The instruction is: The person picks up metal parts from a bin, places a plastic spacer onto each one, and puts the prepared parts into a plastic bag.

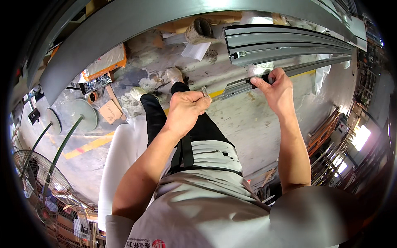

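Note:
My left hand (185, 110) is closed in front of my lap, its thumb and fingers pinching a small silvery metal fitting (204, 90). A long, narrow grey metal profile (237, 89) extends from near that fitting toward the far right. Around this profile, close to its near end, my right hand (276, 90) has its thumb and fingers closed. A small black part shows between those fingers; I cannot tell its kind. Beyond lies a wider bundle of grey grooved profiles (285, 43), with a small metal piece (239, 54) at its left end.
A large curved grey panel (136, 22) spans the far side. On the floor are a cardboard tube (199, 31), an orange-and-white bag (105, 62) and cardboard scraps (111, 110). A wire-cage fan (43, 182) stands at left, and racks of long stock (331, 144) at right.

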